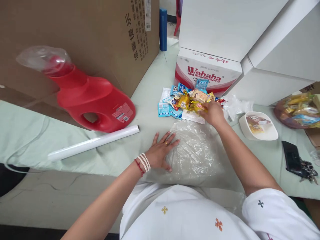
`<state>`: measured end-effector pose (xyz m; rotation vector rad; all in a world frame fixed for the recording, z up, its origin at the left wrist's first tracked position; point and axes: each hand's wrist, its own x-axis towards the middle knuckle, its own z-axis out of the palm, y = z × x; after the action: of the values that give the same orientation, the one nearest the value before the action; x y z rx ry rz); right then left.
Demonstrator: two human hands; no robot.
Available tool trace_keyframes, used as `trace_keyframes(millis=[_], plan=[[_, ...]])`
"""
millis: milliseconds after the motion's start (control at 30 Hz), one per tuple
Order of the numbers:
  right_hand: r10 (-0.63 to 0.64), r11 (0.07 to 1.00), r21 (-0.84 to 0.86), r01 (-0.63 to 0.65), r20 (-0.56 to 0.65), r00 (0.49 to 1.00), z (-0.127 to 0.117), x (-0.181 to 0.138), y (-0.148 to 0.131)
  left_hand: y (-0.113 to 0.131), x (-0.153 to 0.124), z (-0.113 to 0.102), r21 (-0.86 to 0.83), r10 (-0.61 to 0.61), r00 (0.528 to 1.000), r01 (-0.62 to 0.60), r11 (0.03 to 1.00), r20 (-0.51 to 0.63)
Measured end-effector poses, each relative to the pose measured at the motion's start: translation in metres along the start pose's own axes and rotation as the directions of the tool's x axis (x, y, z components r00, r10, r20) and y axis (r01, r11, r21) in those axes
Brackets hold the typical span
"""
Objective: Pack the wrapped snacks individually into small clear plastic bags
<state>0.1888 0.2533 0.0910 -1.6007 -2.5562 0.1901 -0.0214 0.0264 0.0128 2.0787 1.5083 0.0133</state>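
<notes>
My left hand [160, 151] lies flat with its fingers spread on the left edge of a clear plastic bag [195, 150], which is spread on the table. A ring and beaded bracelets are on that hand and wrist. Beyond the bag is a heap of small wrapped snacks [183, 100] in gold, blue and white packets. My right hand [213, 113] is at the right side of this heap, its fingers bent and closed beside a gold packet [197, 106]. What lies between those fingers is partly hidden.
A red jug [100, 100] and a white roll [95, 143] lie left, before a brown carton [100, 40]. The Wahaha box [207, 73] stands behind the heap. Rightward are a white bowl [272, 131], a snack-filled bowl [282, 116], a phone [291, 156] and keys [310, 171].
</notes>
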Motion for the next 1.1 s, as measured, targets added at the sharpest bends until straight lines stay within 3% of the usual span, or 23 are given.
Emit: trace_keyframes(millis=[67,133,300,400,500,600,767,867,967,1100], plan=[[-0.065,0.998,-0.023,0.061,-0.220,0.973,-0.009,-0.027,0.005,-0.001,0.000,0.001,-0.006,0.015,1.000,-0.015,1.000,-0.005],[-0.175,0.984,-0.039,0.171,-0.290,0.941,-0.008,-0.059,0.002,-0.001,0.000,0.002,-0.004,0.022,1.000,-0.022,1.000,-0.009],[-0.457,0.888,-0.075,0.455,-0.022,0.889,0.033,-0.126,-0.018,-0.006,-0.004,0.003,0.010,0.021,0.999,-0.020,1.000,-0.047],[-0.539,0.842,0.074,0.534,0.084,0.838,0.052,-0.146,-0.013,-0.012,-0.007,0.004,-0.004,0.066,0.996,-0.066,0.998,-0.062],[-0.535,0.830,0.223,0.510,0.066,0.842,0.059,-0.157,-0.002,-0.016,-0.010,0.006,-0.040,0.080,0.990,-0.085,0.996,-0.118],[-0.487,0.850,0.241,0.468,0.020,0.873,0.063,-0.159,0.003,-0.017,-0.010,0.006,-0.043,0.033,0.986,-0.040,0.998,-0.164],[-0.460,0.867,0.238,0.437,0.047,0.887,0.066,-0.151,-0.002,-0.021,-0.012,0.000,0.003,0.002,0.997,-0.001,1.000,-0.073],[-0.485,0.853,0.246,0.460,0.049,0.873,0.065,-0.146,-0.004,-0.023,-0.015,-0.001,0.024,0.009,0.997,-0.007,1.000,-0.080],[-0.521,0.823,0.285,0.491,0.037,0.853,0.059,-0.149,0.000,-0.022,-0.020,0.003,0.079,0.025,0.977,-0.009,0.997,-0.211],[-0.528,0.781,0.395,0.484,0.004,0.849,0.041,-0.177,0.020,-0.016,-0.033,0.008,0.182,0.148,0.910,-0.082,0.980,-0.388]])
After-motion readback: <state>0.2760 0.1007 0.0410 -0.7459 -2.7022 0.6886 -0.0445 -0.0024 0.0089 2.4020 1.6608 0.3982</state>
